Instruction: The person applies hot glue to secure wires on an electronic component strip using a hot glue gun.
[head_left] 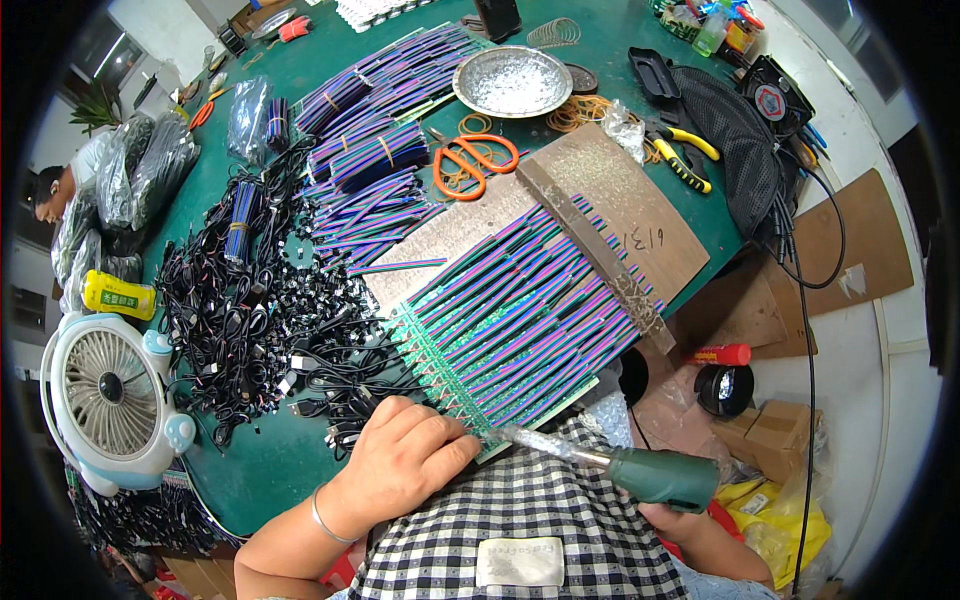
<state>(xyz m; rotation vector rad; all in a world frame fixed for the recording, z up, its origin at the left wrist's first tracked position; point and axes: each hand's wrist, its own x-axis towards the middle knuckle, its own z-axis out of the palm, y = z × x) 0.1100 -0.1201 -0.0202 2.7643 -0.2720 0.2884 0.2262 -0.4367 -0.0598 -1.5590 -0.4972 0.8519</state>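
My right hand (672, 520) grips the dark green handle of a soldering gun (662, 478). Its whitish, wrapped-looking barrel points left, and the tip reaches the near corner of a green circuit board panel (432, 368). At that same corner, my left hand (408, 462) is closed, fingers bent and pressed together; what they pinch is hidden. Rows of striped flat ribbon wires (520, 315) lie across the panel. Over their far ends rests a long metal bar (595, 255). Under the panel is a brown board (640, 190). Black cables (350, 385) lie by my left hand.
A white fan (110, 390) stands at left beside a yellow bottle (118, 296). Further back are orange scissors (468, 168), a metal bowl (512, 82), yellow-black pliers (685, 158) and a black mesh bag (725, 140). A person (75, 190) is at far left.
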